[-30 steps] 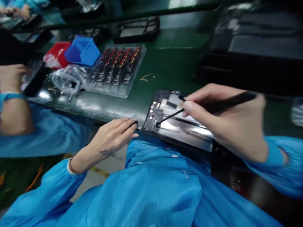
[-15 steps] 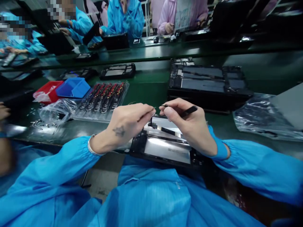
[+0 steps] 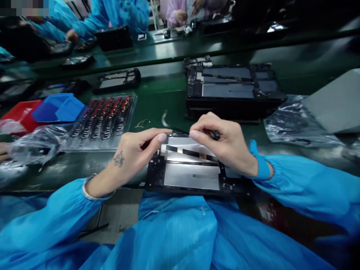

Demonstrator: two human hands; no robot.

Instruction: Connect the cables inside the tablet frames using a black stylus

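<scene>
An open tablet frame (image 3: 191,176) with a silver inner plate and black ribbon strips lies at the near edge of the green bench, right in front of me. My left hand (image 3: 137,150) rests at the frame's upper left corner, thumb and forefinger pinched over its top edge. My right hand (image 3: 222,144) hovers over the upper right part, fingers curled around a thin black tool (image 3: 214,134) that is mostly hidden in the palm. Both fingertips point toward the frame's top edge.
A clear blister tray (image 3: 102,118) of small red and black parts lies to the left, beside blue (image 3: 57,108) and red (image 3: 15,116) bins and crumpled plastic bags (image 3: 30,148). Stacked black tablet frames (image 3: 232,88) stand behind; another bag (image 3: 295,123) lies right. Co-workers sit across the belt.
My left hand came up from the bench edge to the frame's top left corner. The right hand drew the black tool back into its palm and moved lower over the frame.
</scene>
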